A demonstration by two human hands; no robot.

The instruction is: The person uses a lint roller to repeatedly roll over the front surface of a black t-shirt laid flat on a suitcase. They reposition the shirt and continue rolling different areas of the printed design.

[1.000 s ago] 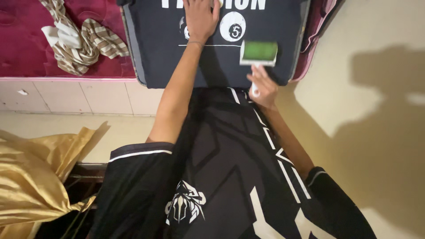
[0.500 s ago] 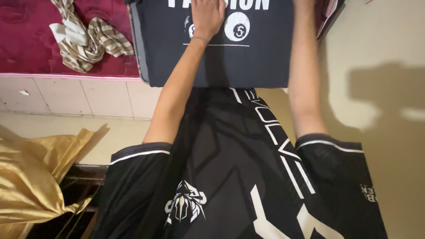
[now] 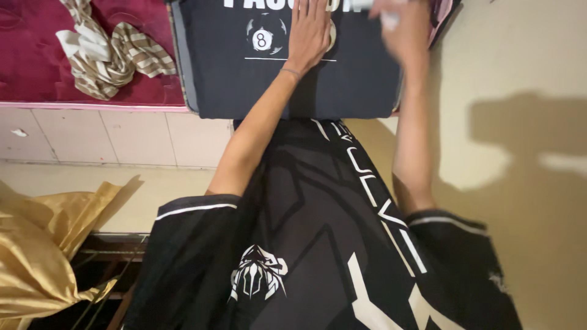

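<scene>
- My left hand point(image 3: 310, 30) lies open and flat, palm down, on the dark navy cotton T-shirt with white print point(image 3: 263, 79). The shirt is spread on the bed edge just in front of me.
- My right hand point(image 3: 400, 27) is raised above the right side of the same shirt. It is blurred; something pale sits in its grip point(image 3: 389, 18), but I cannot tell what it is, and whether the fingers are fully closed I cannot tell either.
- Well to the left of my left hand, a crumpled beige-and-white striped cloth point(image 3: 110, 55) rests on the crimson quilted mattress point(image 3: 30, 61).
- Risk, as I judge it: the shirt's lower part hangs over the mattress edge, so a hard stroke toward me could drag it off if the flat hand lifts.
- The blurred hand moves fast; it may lose the pale object.
</scene>
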